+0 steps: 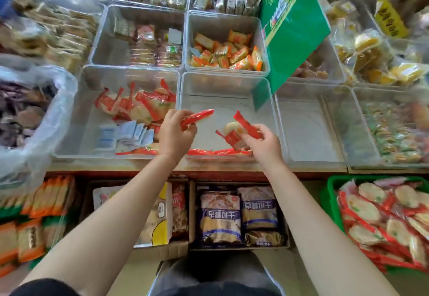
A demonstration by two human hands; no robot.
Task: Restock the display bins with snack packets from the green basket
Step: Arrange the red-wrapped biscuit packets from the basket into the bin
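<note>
A red snack packet [236, 130] is pinched in the right hand [264, 143] and another [196, 116] in the closed left hand [177, 133], both over the near-empty middle bin [267, 100]. The green basket [334, 186] sits low right, still full. The tilted green card [292, 24] leans over the bin; a careless toss could bounce off it or land among the look-alike packets in the left bin [76, 119].

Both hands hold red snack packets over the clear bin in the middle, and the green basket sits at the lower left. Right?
Not quite. In the head view the green basket sits at the lower right. The left hand and right hand do each hold a red snack packet over the middle clear bin.
</note>
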